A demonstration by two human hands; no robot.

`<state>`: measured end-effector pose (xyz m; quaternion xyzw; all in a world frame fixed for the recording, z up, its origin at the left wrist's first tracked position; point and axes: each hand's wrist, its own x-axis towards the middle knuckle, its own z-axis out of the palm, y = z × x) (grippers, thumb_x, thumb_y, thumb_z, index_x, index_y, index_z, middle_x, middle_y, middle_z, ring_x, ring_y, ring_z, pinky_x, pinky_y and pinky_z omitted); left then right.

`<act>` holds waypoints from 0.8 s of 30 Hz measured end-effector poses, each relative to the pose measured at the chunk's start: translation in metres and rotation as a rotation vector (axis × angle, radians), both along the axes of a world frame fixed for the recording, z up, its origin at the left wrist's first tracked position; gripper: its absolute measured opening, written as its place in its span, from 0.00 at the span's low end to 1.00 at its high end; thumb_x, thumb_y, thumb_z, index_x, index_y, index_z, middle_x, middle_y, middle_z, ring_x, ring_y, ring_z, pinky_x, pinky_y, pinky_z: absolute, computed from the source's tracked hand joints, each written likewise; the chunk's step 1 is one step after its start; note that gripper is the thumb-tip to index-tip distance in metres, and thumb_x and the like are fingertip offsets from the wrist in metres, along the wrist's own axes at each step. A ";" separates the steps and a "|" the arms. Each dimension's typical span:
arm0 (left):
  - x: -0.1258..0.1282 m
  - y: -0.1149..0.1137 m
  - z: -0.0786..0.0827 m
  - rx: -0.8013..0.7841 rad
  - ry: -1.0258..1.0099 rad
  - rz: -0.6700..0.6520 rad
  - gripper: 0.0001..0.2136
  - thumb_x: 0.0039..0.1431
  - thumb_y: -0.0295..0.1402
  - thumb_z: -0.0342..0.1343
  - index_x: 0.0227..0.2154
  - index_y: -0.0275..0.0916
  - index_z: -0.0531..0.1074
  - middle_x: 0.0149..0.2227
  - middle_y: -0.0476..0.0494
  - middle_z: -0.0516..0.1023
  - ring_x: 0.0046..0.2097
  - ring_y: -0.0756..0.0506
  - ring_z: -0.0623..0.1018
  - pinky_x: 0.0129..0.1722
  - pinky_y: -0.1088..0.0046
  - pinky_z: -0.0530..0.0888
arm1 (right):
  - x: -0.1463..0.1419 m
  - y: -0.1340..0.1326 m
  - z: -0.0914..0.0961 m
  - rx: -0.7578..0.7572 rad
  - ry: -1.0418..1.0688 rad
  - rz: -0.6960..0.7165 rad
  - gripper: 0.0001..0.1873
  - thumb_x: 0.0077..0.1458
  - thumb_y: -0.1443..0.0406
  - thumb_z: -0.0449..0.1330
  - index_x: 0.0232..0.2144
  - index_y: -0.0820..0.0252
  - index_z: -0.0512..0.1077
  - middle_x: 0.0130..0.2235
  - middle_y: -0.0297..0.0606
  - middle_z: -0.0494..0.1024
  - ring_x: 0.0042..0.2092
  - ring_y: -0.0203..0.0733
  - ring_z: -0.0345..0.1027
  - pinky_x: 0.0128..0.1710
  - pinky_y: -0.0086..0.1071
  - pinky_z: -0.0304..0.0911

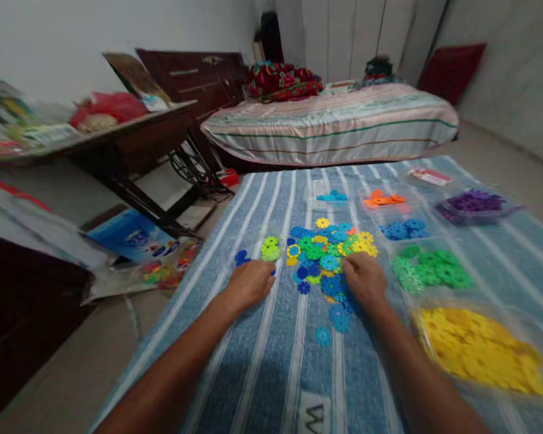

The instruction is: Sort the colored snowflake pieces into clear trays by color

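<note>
Notched plastic snowflake discs in mixed colours lie in a loose pile point(314, 252) on the striped cloth. My left hand point(250, 283) is closed left of the pile, and a bit of dark blue disc shows at its fingertips. Just beyond it are a few dark blue discs point(241, 258) and a small group of lime green discs point(270, 248). At the pile's right edge, close to some yellow discs point(364, 243), my right hand point(365, 278) has its fingers pressed together; what they hold, if anything, is hidden.
On the right stand clear tubs of sorted discs: yellow point(479, 349), green point(434, 268), blue point(403, 229), purple point(473, 205), orange point(384, 199) and light blue point(332, 197). A bed point(326, 129) stands behind, and a cluttered sewing table point(117, 135) is at the left.
</note>
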<state>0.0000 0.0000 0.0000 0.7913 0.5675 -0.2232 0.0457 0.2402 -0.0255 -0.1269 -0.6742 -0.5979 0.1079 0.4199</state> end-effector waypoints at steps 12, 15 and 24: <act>0.001 0.002 -0.029 0.068 -0.019 0.122 0.15 0.63 0.37 0.45 0.43 0.35 0.73 0.43 0.31 0.80 0.48 0.35 0.79 0.42 0.63 0.73 | -0.002 -0.001 0.002 0.007 0.009 -0.011 0.15 0.56 0.60 0.51 0.25 0.58 0.73 0.31 0.37 0.74 0.35 0.41 0.65 0.37 0.34 0.54; 0.001 0.000 -0.031 0.078 -0.025 0.123 0.16 0.64 0.36 0.43 0.44 0.34 0.73 0.43 0.32 0.80 0.47 0.36 0.79 0.41 0.63 0.73 | -0.002 -0.001 0.003 0.013 0.015 -0.012 0.14 0.56 0.60 0.52 0.25 0.58 0.73 0.30 0.37 0.74 0.35 0.41 0.65 0.37 0.34 0.54; -0.003 -0.007 0.005 0.198 -0.107 0.118 0.16 0.67 0.34 0.40 0.43 0.39 0.74 0.41 0.40 0.81 0.44 0.42 0.80 0.41 0.70 0.70 | -0.003 -0.001 0.003 -0.004 0.004 -0.025 0.14 0.56 0.60 0.51 0.26 0.58 0.73 0.31 0.37 0.74 0.36 0.42 0.65 0.38 0.34 0.53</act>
